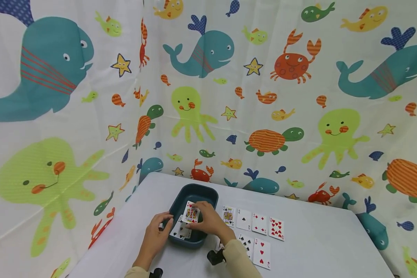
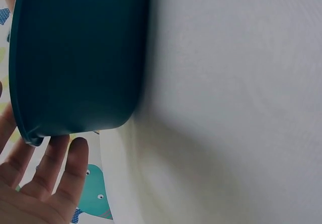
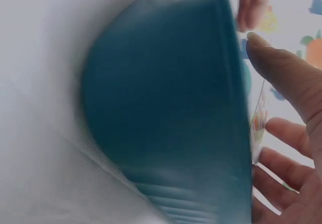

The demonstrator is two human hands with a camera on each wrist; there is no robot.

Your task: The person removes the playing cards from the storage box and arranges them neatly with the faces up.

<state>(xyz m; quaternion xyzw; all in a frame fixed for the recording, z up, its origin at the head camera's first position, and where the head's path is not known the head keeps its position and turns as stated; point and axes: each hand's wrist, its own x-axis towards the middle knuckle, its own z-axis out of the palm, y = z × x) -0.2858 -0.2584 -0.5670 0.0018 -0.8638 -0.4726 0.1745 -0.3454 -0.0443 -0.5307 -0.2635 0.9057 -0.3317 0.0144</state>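
My right hand point(image 1: 208, 220) pinches a face card with a red heart point(image 1: 191, 213) by its edges, above the dark teal tub point(image 1: 211, 192). Below it, black-suited cards point(image 1: 179, 231) lie overlapping inside the tub. At the tub's left side, my left hand point(image 1: 157, 233) rests against the rim with its fingers spread. The left wrist view shows those fingers point(image 2: 68, 178) fairly straight, tips touching the tub's outer wall point(image 2: 80, 58). In the right wrist view, the right thumb point(image 3: 282, 70) stands apart from the other fingers, and the card is seen nearly edge-on point(image 3: 259, 118).
Right of the tub, face-up cards lie in two rows on the white table point(image 1: 319, 247). The far row has a black face card point(image 1: 228, 216), a club card point(image 1: 244, 220), a diamond card point(image 1: 259, 223) and a heart card point(image 1: 276, 228). Nearer lie a spade card point(image 1: 246, 243) and another heart card point(image 1: 262, 253).
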